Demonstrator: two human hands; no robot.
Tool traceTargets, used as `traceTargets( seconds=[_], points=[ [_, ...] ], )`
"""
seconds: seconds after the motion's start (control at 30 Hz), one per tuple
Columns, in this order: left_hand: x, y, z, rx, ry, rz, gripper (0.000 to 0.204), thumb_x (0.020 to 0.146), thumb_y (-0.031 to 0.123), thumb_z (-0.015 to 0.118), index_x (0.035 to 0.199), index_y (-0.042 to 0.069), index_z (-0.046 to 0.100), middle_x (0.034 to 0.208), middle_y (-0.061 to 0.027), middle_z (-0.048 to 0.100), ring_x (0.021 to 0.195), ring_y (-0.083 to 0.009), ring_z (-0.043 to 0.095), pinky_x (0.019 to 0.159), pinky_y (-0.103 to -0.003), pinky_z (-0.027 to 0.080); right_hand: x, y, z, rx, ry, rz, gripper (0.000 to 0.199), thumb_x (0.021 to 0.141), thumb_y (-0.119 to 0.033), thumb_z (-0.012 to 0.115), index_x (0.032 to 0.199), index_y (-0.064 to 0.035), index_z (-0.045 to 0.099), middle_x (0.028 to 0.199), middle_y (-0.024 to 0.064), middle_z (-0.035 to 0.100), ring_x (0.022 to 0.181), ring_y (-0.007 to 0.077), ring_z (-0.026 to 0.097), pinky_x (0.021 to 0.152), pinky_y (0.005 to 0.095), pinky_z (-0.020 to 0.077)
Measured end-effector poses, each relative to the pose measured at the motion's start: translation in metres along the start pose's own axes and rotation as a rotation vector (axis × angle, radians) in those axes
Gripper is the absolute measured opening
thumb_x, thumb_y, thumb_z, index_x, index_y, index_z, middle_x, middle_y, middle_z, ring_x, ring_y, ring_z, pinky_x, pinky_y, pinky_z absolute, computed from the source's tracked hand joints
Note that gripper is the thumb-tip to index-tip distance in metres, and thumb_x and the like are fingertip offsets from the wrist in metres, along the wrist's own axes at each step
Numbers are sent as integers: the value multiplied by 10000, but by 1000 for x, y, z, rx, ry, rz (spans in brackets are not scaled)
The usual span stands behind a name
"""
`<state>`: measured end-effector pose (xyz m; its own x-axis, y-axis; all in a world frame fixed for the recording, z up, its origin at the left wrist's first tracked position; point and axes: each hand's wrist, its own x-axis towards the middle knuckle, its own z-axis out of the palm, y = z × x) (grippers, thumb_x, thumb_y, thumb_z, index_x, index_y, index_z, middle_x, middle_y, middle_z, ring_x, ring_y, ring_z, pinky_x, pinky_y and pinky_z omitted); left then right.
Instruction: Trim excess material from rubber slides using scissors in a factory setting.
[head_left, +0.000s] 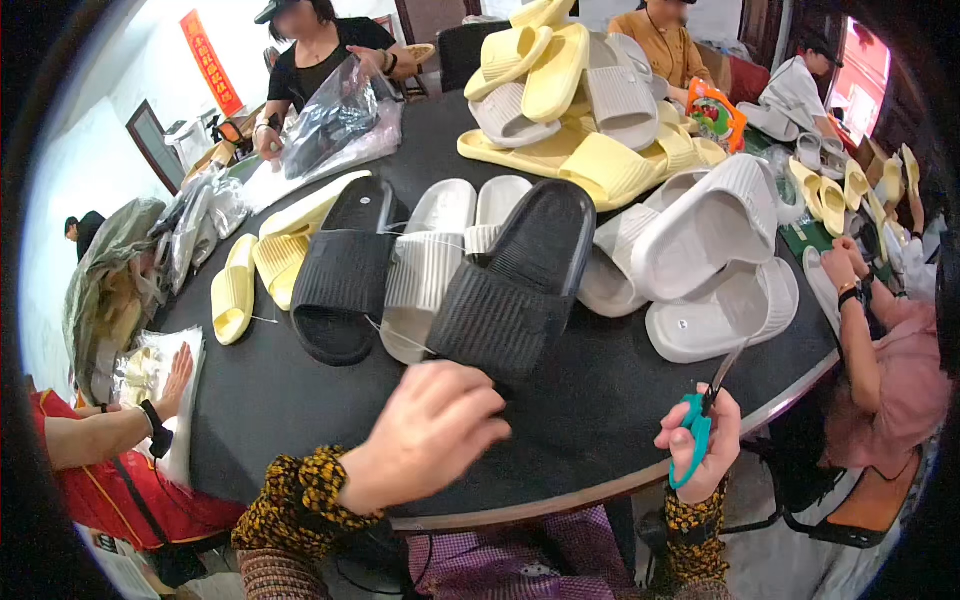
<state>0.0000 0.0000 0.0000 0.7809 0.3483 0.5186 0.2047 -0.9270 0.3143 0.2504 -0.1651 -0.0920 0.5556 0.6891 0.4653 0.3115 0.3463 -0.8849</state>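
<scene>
My left hand [430, 430] is over the near edge of the table with its fingers curled. Its fingertips are partly hidden, and I cannot make out what they hold, if anything. Just beyond it a black slide slipper [505, 310] leans over a light grey slipper [432, 270]. Another black slipper [345, 270] lies to their left. A thin white tie [397, 335] runs between these slippers, ending close to my left hand. My right hand [722, 440] grips a pair of scissors [697, 425] by its teal handles, blades pointing up and away, below a grey slipper [690, 325].
A heap of yellow and grey slippers [600, 130] rises at the back of the dark table [270, 400]. Yellow slippers [233, 292] lie at left. Co-workers sit around: one handles clear plastic bags [345, 125], another's hand [178, 380] presses a bag at left, and a person in pink [890, 370] works at right.
</scene>
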Motion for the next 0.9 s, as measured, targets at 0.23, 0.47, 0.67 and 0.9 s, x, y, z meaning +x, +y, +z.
traceTargets(
  seconds=[0.23, 0.47, 0.67, 0.9],
  points=[
    [-18, -31, -19, -39, 84, -507, 311, 817, -22, 610, 1113, -32, 515, 1129, -223, 558, 955, -371, 580, 836, -398, 487, 0, -4, 1, 38, 5, 19, 526, 824, -56, 666, 1273, 19, 403, 825, 116, 595, 636, 126, 576, 565, 232, 501],
    [-33, -45, -25, 246, -35, -375, 225, 851, 83, 606, 1049, -7, 545, 920, -175, 591, 842, -342, 569, 767, -397, 460, 0, -6, 5, 41, 29, 29, 521, 840, -67, 656, 1283, 13, 395, 830, 104, 593, 632, 116, 569, 559, 231, 505],
    [-46, -20, -35, 112, -78, -385, 114, 809, 84, 654, 851, 6, 582, 802, -127, 570, 759, -303, 565, 694, -380, 459, 8, -14, 12, 38, -9, 89, 524, 836, -53, 658, 1291, -11, 402, 836, 93, 593, 636, 110, 563, 557, 227, 503],
    [-68, 24, -32, -214, -145, -409, 158, 726, -1, 711, 825, 7, 588, 765, -98, 563, 681, -244, 580, 618, -327, 473, -16, -41, 25, 404, -349, 389, 538, 817, -92, 699, 1275, -13, 428, 851, 117, 607, 656, 139, 583, 554, 245, 505]
  ],
)
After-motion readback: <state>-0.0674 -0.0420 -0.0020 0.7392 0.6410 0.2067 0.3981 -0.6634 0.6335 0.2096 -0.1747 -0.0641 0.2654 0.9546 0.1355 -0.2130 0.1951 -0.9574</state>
